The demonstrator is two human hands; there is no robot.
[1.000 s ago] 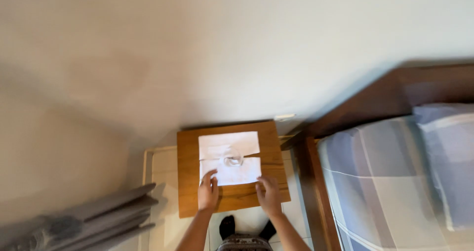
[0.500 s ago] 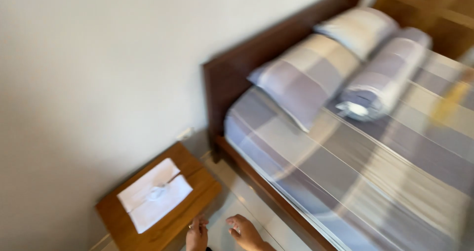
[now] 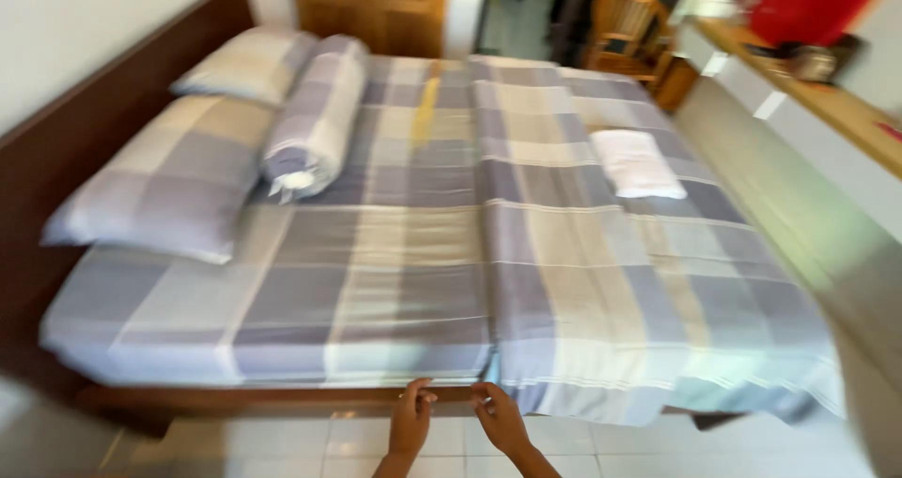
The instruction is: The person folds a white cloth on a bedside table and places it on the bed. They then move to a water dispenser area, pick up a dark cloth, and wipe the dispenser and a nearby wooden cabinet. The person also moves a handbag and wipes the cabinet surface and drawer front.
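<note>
My left hand [image 3: 412, 420] and my right hand [image 3: 500, 418] hang close together at the bottom of the view, in front of the near side edge of a wide bed [image 3: 282, 346]. Both hold nothing, and their fingers are loosely bent and slightly apart. My right hand's fingertips are just below the hem of a checked grey, lilac and beige blanket [image 3: 601, 281] that covers the right half of the bed. Two checked pillows [image 3: 160, 187] and a bolster [image 3: 315, 111] lie by the dark wooden headboard [image 3: 103, 93]. A folded white towel [image 3: 637, 163] lies on the blanket.
Pale floor tiles [image 3: 282, 445] lie under my hands. A long light counter with a wooden top [image 3: 827, 111] runs along the right side, with a red thing [image 3: 808, 3] above it. A wooden chair [image 3: 625, 27] and a wooden door [image 3: 371, 8] stand beyond the bed.
The view has swung right from a small wooden bedside table with white paper on it to the bed. My hands have left the table's edge and are now before the bed's side.
</note>
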